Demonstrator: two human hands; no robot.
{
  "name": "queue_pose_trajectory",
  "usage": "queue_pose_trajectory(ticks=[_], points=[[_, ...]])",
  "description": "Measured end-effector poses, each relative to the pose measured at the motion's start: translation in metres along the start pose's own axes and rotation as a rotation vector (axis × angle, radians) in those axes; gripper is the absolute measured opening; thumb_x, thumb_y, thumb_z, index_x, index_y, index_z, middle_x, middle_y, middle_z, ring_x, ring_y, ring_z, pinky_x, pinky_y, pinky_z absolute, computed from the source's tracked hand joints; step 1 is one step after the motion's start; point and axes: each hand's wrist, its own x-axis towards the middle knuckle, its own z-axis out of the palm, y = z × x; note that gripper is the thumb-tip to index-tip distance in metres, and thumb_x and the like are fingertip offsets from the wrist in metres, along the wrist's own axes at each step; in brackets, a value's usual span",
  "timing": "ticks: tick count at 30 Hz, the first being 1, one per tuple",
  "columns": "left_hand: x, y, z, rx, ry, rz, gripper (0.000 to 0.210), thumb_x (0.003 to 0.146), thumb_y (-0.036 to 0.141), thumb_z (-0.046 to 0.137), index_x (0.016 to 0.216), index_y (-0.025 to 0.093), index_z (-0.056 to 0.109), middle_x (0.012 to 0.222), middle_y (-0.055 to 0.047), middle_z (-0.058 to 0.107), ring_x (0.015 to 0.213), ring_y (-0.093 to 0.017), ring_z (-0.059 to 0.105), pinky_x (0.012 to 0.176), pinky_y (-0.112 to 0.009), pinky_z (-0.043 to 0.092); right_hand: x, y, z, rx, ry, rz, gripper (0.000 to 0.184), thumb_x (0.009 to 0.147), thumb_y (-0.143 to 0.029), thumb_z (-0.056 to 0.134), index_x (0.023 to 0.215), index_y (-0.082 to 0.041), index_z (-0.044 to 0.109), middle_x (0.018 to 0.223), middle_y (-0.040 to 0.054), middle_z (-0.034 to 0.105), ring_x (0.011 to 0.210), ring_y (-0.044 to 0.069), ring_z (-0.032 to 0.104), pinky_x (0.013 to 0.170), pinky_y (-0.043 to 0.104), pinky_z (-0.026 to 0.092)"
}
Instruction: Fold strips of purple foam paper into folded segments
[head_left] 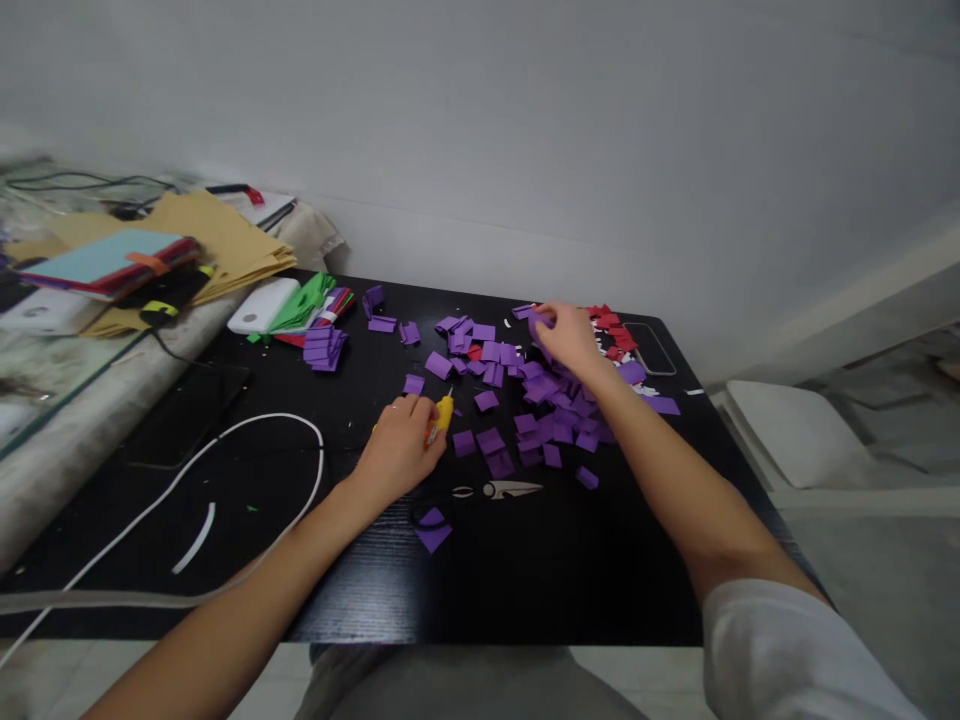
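Note:
My left hand [401, 440] is wrapped round a yellow glue gun [444, 412], its thin nozzle pointing up and away over the black table. Most of the glue gun's body is hidden by my fingers. Further back on the right, my right hand [568, 335] pinches a small folded purple paper piece [538, 328] above the far edge of a heap of similar purple pieces [555, 400]. Scissors [511, 489] lie with their blades apart in front of the heap, near a single purple square [433, 530].
Red pieces [616, 330] and white scraps lie at the far right, near a clear-edged phone case [651, 348]. Bundled paper strips [304, 303] and a white box [264, 305] stand back left. A white cable [321, 455] loops over the table's left side.

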Motion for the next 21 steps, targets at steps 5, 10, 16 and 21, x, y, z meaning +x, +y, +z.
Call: queue_pose_trajectory(ticks=[5,10,16,21], points=[[0.001,-0.004,-0.001,-0.053,0.036,0.006,0.009,0.093,0.021,0.061,0.102,0.018,0.061,0.102,-0.011,0.067,0.096,-0.031,0.062,0.084,-0.044,0.051,0.001,0.009,-0.047,0.203,0.195,0.087,0.018,0.085,-0.016,0.072,0.102,-0.013,0.078,0.101,0.0139,0.082,0.096,0.028,0.075,0.096,0.042,0.056],[0.004,-0.006,-0.001,-0.146,0.060,-0.035,0.007,0.092,0.021,0.061,0.098,0.020,0.061,0.100,-0.010,0.067,0.096,-0.029,0.062,0.086,-0.043,0.051,-0.016,0.007,-0.087,0.443,0.391,0.092,0.010,0.080,-0.020,0.076,0.090,-0.021,0.078,0.092,0.0071,0.080,0.087,0.026,0.074,0.091,0.045,0.058],[0.006,-0.007,-0.005,-0.278,0.128,-0.075,0.007,0.090,0.024,0.059,0.094,0.021,0.063,0.095,-0.008,0.067,0.093,-0.026,0.063,0.086,-0.041,0.051,-0.071,-0.033,-0.118,1.263,0.714,-0.013,0.013,0.079,-0.026,0.080,0.091,-0.026,0.076,0.096,0.0017,0.076,0.098,0.022,0.072,0.089,0.039,0.059],[0.009,-0.005,-0.012,-0.384,0.253,-0.131,0.013,0.096,0.031,0.055,0.094,0.020,0.063,0.094,-0.006,0.069,0.090,-0.021,0.065,0.085,-0.036,0.054,-0.109,-0.057,-0.120,1.391,0.351,0.014,0.029,0.079,-0.045,0.084,0.100,-0.027,0.074,0.099,0.0021,0.075,0.105,0.027,0.073,0.080,0.040,0.063]])
